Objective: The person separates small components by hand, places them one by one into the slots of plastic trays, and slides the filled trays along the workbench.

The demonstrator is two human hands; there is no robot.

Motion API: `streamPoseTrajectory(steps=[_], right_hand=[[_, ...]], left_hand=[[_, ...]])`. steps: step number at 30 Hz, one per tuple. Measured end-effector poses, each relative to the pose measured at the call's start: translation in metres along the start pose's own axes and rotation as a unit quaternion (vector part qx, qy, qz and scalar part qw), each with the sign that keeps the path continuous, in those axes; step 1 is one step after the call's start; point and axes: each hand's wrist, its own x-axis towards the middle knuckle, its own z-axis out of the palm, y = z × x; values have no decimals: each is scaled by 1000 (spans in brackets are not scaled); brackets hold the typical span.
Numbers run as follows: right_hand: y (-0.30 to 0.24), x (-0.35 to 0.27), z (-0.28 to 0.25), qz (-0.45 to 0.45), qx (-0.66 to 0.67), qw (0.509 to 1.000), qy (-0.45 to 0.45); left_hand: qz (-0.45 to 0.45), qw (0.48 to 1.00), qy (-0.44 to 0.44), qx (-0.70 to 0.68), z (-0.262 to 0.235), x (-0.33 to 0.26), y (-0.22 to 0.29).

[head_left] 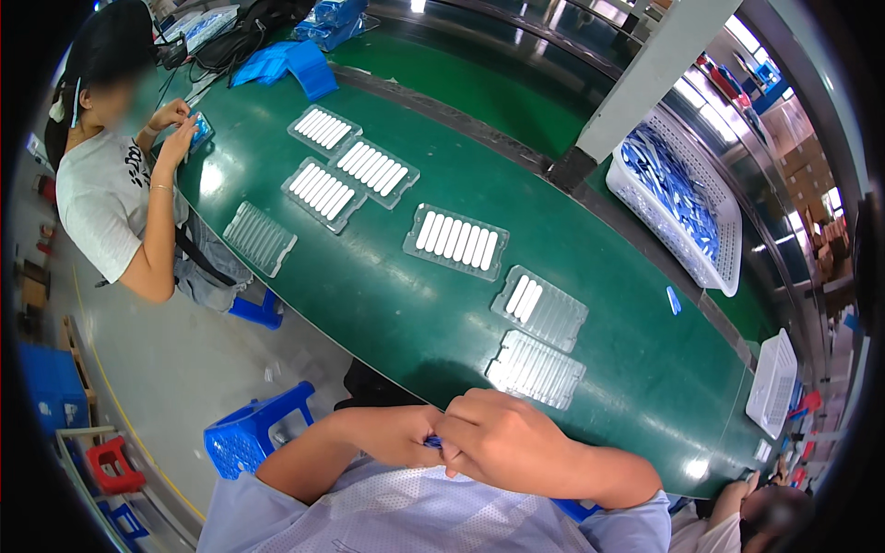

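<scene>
Honestly, we could fumble this small blue piece [433, 442] right off the near edge of the green conveyor belt [415, 313].

Our left hand [392, 438] and right hand [507, 441] pinch it together against our chest, knuckles up, fingers curled tight; it's mostly hidden, so one loose pinch drops it. Nearest clear ribbed plastic tray [536, 370] sits empty just ahead.

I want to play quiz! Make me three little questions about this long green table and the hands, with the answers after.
1. True or false: the tray nearest the hands holds no white pieces.
2. What colour is the small thing pinched between the left hand and right hand?
3. Where is the white basket? A) on the floor B) on the belt's far side

Key: 1 true; 2 blue; 3 B
</scene>
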Motion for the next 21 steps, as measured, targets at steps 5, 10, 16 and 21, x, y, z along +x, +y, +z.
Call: streamPoseTrajectory(steps=[5,10,16,21], right_hand=[[4,3,-16,65,194,975,-82],[17,6,-19,122,298,941,-104],[16,1,-24,131,285,947,-65],[9,0,-29,128,245,961,-23]], left_hand=[[-26,998,-58,-6,-2,-2,0],[-66,995,-75,7,-4,-5,4],[-111,993,-29,-22,-5,-3,16],[-150,987,-9,-54,-6,0,22]])
